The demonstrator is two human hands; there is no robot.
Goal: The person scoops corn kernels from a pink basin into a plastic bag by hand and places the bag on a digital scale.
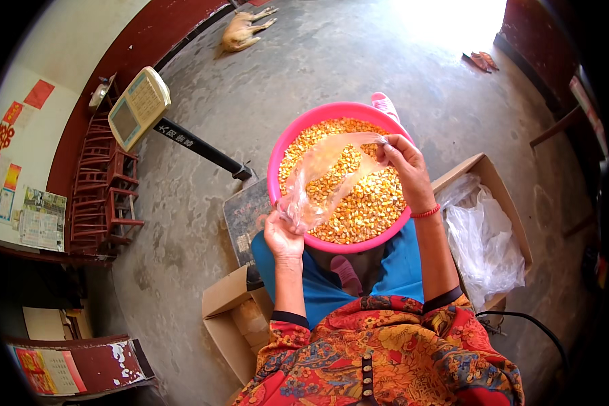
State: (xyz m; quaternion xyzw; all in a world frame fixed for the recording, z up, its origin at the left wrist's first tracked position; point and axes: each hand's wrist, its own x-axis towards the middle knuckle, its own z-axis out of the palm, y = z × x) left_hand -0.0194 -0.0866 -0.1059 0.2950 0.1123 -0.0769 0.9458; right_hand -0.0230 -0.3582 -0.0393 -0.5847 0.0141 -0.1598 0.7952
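A round pink plastic basin (341, 248) full of yellow corn kernels (370, 213) stands before me, at my knees. Above the corn, both hands stretch out a thin clear plastic bag (314, 162). My left hand (284, 233) grips its gathered lower end near the basin's left rim. The fingertips of my right hand (405, 162) pinch the other end over the right side of the basin. A red beaded bracelet circles my right wrist. Whether anything lies inside the bag, I cannot tell.
A platform scale (246, 218) with a display on a post is at left. White plastic bags (482, 228) fill a cardboard box (510, 205) at right; another open box (228, 299) sits lower left. Red wooden chairs (91, 188) line the left wall. A dog (239, 34) lies on the floor farther off.
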